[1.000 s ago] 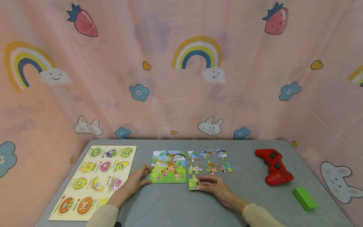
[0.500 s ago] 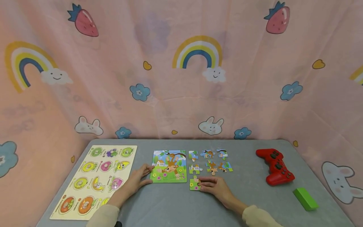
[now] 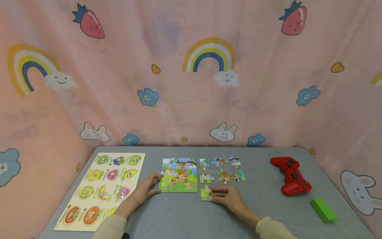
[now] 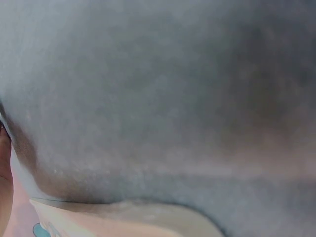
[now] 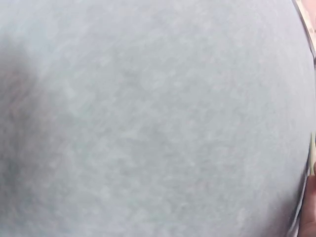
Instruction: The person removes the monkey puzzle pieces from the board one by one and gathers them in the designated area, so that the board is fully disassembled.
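In the head view a small monkey picture puzzle board [image 3: 179, 176] lies flat near the middle of the table. My left hand [image 3: 144, 192] rests at its left side, fingertips and thumb touching the edge and lower corner. To the board's right, my right hand [image 3: 229, 197] holds a green jigsaw piece [image 3: 204, 195] with flowers on it, fingers and thumb at its right side. Above that piece lie several loose jigsaw pieces [image 3: 206, 177] in two rows. The wrist views show mostly grey tabletop, with only a sliver of finger at one side.
A fruit puzzle board [image 3: 104, 176] lies at the left, partly under the left forearm. At the right are a red game controller [image 3: 290, 176] and a green block [image 3: 323, 210]. The grey table [image 3: 179, 219] backs onto a pink patterned curtain [image 3: 191, 109].
The whole view shifts slightly to the right. Both hands, the jigsaw piece and the boards keep their places relative to each other.
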`<state>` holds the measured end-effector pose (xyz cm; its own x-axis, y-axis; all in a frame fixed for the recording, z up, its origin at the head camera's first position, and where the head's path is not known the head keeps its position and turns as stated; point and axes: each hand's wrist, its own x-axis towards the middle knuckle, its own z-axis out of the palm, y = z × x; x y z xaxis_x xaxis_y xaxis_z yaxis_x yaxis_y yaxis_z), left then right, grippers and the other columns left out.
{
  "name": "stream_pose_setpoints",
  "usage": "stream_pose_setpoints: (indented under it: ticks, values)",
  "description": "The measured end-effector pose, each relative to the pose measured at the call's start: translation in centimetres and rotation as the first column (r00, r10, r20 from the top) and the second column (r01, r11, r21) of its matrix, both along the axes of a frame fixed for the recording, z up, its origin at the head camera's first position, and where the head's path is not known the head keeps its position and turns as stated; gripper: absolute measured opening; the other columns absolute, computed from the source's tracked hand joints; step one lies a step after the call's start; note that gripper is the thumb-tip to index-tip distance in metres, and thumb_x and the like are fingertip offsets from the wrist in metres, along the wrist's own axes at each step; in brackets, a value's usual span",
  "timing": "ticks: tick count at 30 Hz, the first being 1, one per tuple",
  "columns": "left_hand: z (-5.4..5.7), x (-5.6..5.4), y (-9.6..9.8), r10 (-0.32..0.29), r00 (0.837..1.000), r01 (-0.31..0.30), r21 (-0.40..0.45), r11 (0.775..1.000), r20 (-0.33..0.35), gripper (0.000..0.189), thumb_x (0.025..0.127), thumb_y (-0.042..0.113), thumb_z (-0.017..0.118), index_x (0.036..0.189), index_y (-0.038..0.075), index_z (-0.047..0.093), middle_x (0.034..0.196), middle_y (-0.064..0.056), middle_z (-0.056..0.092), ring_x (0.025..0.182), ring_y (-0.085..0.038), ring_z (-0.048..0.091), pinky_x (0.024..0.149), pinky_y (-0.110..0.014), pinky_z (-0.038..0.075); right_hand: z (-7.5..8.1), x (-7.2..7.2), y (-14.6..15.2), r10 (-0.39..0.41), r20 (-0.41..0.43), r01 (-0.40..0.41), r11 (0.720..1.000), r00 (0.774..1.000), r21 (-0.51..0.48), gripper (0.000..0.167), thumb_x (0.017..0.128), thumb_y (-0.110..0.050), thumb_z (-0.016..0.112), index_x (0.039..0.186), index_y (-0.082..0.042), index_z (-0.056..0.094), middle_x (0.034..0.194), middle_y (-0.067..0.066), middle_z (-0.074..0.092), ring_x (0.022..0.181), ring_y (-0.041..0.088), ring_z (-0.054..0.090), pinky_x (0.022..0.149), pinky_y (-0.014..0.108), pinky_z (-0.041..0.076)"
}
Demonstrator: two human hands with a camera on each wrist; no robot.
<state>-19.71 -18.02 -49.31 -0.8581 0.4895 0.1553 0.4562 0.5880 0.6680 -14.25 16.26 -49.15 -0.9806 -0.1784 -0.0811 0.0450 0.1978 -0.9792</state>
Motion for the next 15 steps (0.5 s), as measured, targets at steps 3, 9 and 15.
stream_pose_setpoints:
  ticks: [3,9,15]
  values:
    - [-0.1,0.0,0.1,-0.003,1.0,0.003,0.001,1.0,-0.001,0.032,0.084,0.007,0.071,0.107,0.004,0.049,0.132,-0.018,0.056,0.122,-0.028,0.053,0.103,-0.052,0.035,0.2,0.0,0.0,0.006,0.009,-0.006,1.0,1.0,-0.014,0.042,0.075,0.006,0.076,0.112,0.018,0.061,0.11,0.028,0.065,0.094,0.033,0.069,0.075,0.026,0.056]
    - [-0.1,-0.1,0.1,-0.019,1.0,0.02,0.017,1.0,-0.006,0.032,0.084,0.006,0.07,0.106,0.003,0.048,0.131,-0.019,0.056,0.122,-0.03,0.053,0.102,-0.051,0.037,0.4,-0.1,0.2,-0.024,0.003,0.023,0.999,1.0,0.028,0.039,0.074,0.006,0.077,0.108,0.016,0.063,0.106,0.026,0.067,0.09,0.031,0.07,0.073,0.027,0.057]
    - [-0.1,-0.1,0.0,-0.03,0.999,0.031,0.045,0.999,-0.026,0.033,0.083,0.003,0.071,0.106,0.001,0.048,0.13,-0.022,0.056,0.12,-0.032,0.054,0.1,-0.05,0.038,1.9,-1.2,-0.6,-0.074,-0.035,0.077,0.994,0.997,0.074,0.032,0.079,0.001,0.075,0.108,0.011,0.065,0.102,0.023,0.068,0.09,0.028,0.069,0.072,0.027,0.056]
